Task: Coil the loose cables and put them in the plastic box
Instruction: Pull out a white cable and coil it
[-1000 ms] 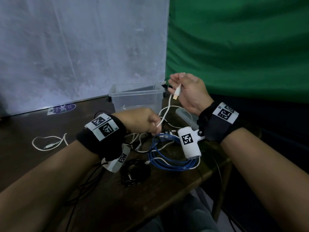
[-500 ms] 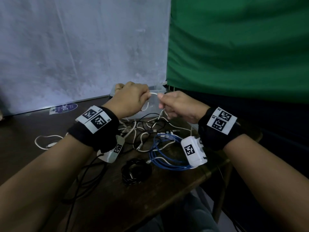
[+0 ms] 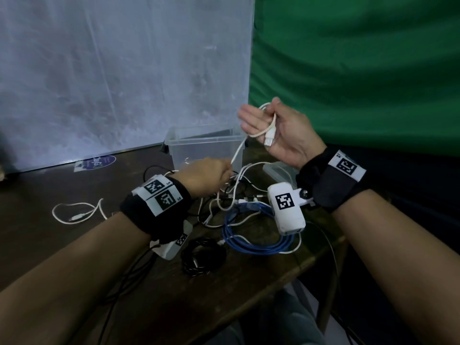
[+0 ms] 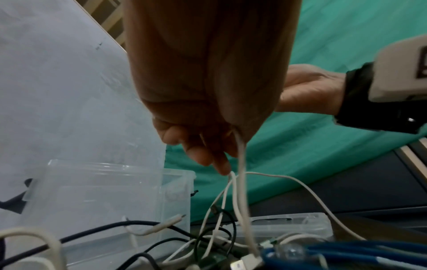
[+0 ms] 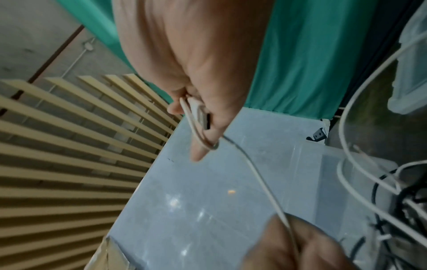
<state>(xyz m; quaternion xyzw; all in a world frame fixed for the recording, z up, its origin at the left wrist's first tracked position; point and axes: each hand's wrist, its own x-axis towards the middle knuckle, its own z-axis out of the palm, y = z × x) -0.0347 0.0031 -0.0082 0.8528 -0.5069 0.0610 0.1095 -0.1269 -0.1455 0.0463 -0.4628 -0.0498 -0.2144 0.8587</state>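
The right hand (image 3: 278, 131) is holding the first loop of the white cable (image 3: 270, 125) above the plastic box (image 3: 204, 150). The left hand (image 3: 206, 176), before the box, is pinching its slack. The loop may be slipping out, because the slack is running through tangled cables (image 3: 231, 195) near the blue cable (image 3: 254, 235).

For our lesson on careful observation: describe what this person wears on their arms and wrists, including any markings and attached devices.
Both forearms are bare, with no sleeves. Each wrist carries a wide black fabric band: the left band and the right band both bear white patches printed with black square-pattern tags. A small white boxy camera unit, also tagged, is mounted under the right wrist; a similar one hangs under the left.
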